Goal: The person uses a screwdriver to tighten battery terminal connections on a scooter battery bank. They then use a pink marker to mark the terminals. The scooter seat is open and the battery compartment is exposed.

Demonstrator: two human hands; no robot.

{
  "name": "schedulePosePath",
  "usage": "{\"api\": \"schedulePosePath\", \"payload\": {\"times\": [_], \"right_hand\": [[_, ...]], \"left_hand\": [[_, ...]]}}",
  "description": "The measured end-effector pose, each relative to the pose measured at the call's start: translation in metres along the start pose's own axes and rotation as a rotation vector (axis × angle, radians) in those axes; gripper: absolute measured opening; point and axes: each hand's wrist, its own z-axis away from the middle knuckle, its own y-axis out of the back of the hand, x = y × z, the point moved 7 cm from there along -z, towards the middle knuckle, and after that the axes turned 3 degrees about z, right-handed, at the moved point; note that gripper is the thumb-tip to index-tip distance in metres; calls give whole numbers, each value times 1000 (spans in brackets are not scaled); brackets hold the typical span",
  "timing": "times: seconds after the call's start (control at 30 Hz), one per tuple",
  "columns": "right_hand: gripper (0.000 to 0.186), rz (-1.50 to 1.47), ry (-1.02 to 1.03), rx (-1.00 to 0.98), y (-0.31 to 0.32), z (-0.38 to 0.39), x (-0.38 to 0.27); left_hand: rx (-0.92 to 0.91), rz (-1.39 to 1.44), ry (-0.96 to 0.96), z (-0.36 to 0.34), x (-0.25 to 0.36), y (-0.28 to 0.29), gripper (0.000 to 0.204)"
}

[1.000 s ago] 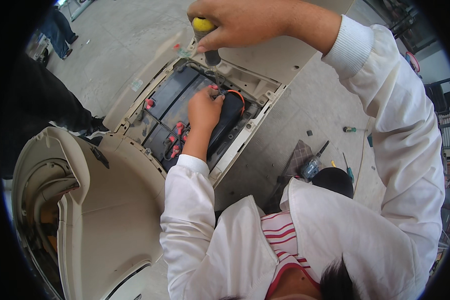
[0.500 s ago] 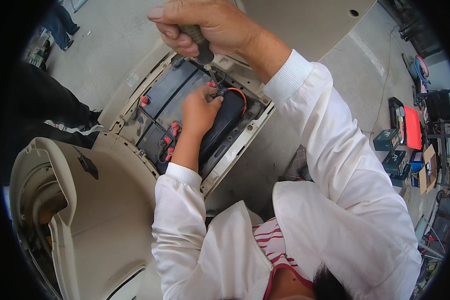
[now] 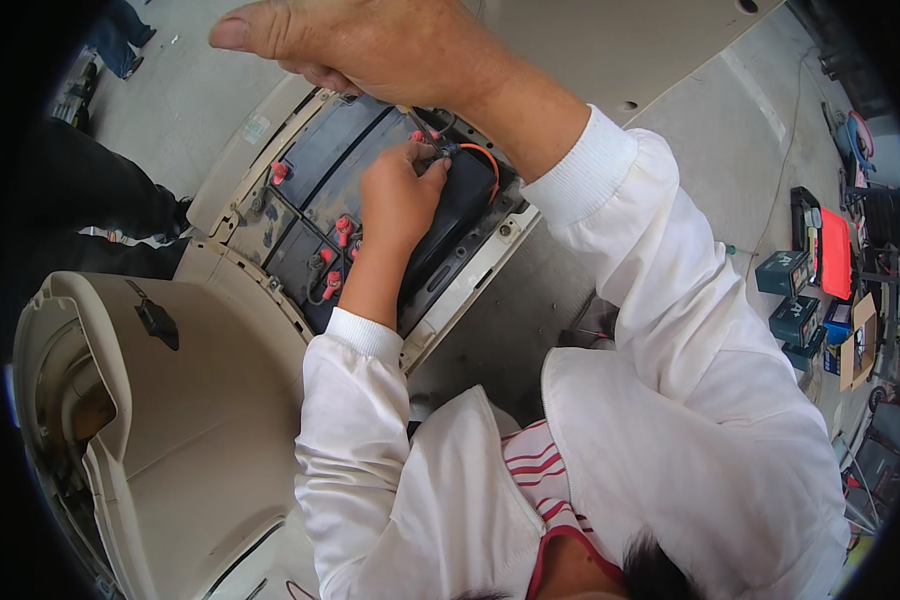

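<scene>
1. Around 10 o'clock: batteries (image 3: 335,165) sit in the open bay, red terminal covers (image 3: 344,227) and leads all in place.
2. Up near 11: right hand (image 3: 390,50) looks wrapped round a screwdriver (image 3: 424,124), handle hidden; below, left hand (image 3: 400,195) pinches a cable end (image 3: 449,150).
3. Towards 12: orange cable (image 3: 486,154) meets that end. I'd say partway, joint unfinished; tightening or loosening, can't tell.
4. Versus half a second ago: right hand's swung left, covering the handle; left's stayed put.
</scene>
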Motion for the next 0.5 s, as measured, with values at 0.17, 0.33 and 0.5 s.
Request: {"api": "schedulePosePath", "payload": {"times": [0.17,0.33,0.5], "right_hand": [[38,-20,150,336,17,4,-3],[31,-97,-71,197,15,8,-11],[27,-506,60,19,55,34,-48]], "left_hand": [[-71,20,-21,-1,-4,-5,27],[-201,51,0,9,-8,11,36],[-12,-187,-316,28,27,30,37]]}}
